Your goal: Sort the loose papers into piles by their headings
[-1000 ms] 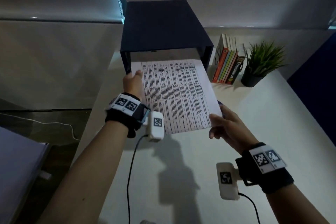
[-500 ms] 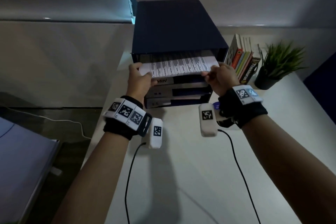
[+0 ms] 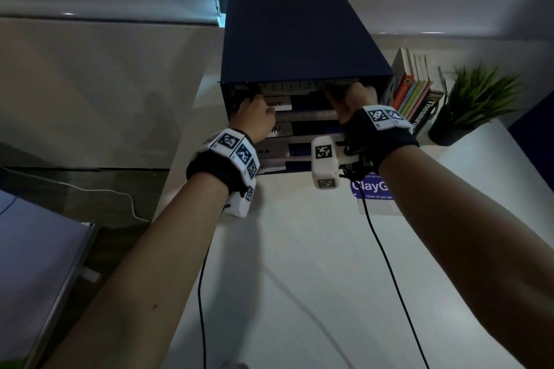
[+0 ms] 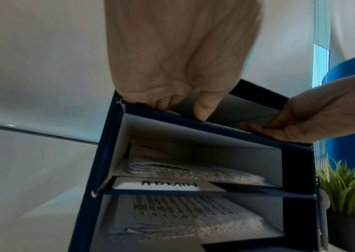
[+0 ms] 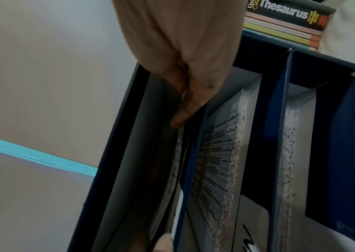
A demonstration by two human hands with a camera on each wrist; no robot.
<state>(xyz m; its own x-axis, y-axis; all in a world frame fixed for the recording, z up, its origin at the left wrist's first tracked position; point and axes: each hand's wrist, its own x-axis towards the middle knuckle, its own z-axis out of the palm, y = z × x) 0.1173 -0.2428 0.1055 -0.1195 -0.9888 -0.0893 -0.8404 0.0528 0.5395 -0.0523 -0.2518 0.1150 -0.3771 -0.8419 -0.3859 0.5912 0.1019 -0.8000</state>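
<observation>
Up at the top slot of the dark blue file box (image 3: pixel 299 39), both hands grip one sheet of paper (image 4: pixel 232 109) by its near edge. The left hand (image 3: pixel 254 120) pinches the sheet at the slot's left end, thumb under and fingers (image 4: pixel 161 102) over, as the left wrist view shows. The right hand (image 3: pixel 352 99) pinches it at the slot's right end, fingers (image 5: pixel 185 109) pressed flat along the edge.

Most of the sheet is hidden inside the slot; only a thin pale strip shows in the head view, bowed slightly between the two hands. Fingertips of both hands are lost in the slot's shadow. The label (image 4: pixel 163 185) on the shelf edge below the top slot reads "ADMIN"; the lower labels are partly covered by the wrists and cannot be read. Stacks of printed papers (image 4: pixel 193 172) lie in the slots beneath, their text too blurred to read.

Right of the box, a row of books (image 3: pixel 413 93) stands touching its side, and a potted plant (image 3: pixel 476 105) sits beyond them. A purple card (image 3: pixel 371 189) lies on the white desk (image 3: pixel 299 278) just in front of the box, partly under the right wrist. Left of the box the desk ends close by.

Both forearms reach straight forward, roughly parallel, wrists level with the box front.
</observation>
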